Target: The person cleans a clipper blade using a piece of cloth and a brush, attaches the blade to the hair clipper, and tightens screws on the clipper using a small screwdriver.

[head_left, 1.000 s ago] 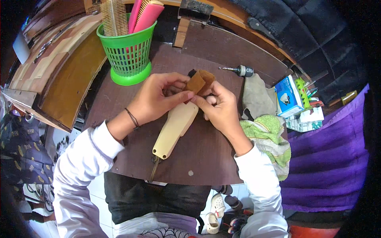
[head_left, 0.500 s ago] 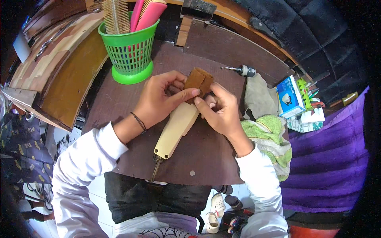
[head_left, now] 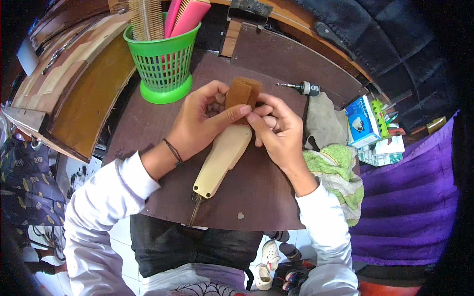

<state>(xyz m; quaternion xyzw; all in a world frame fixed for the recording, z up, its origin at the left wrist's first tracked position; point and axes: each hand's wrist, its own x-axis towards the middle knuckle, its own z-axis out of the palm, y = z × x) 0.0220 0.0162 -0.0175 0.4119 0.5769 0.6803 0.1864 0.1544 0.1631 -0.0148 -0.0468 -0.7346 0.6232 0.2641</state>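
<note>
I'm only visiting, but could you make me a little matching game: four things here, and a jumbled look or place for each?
Things:
1. Basket
2. Towel
3. Long tool
4. Folded patch

Descriptions:
A. Brown, between the left hand and right hand
B. All green, with slotted walls
C. Plain cream
D. Crumpled, green and pale grey

Pairs: 1-B, 2-D, 3-C, 4-A

White, long sleeves [head_left: 101, 212] lower left and right; thin dark bracelet [head_left: 173, 152] left of centre; black trousers [head_left: 192, 244] and web-printed shirt [head_left: 210, 288] bottom centre.
</note>
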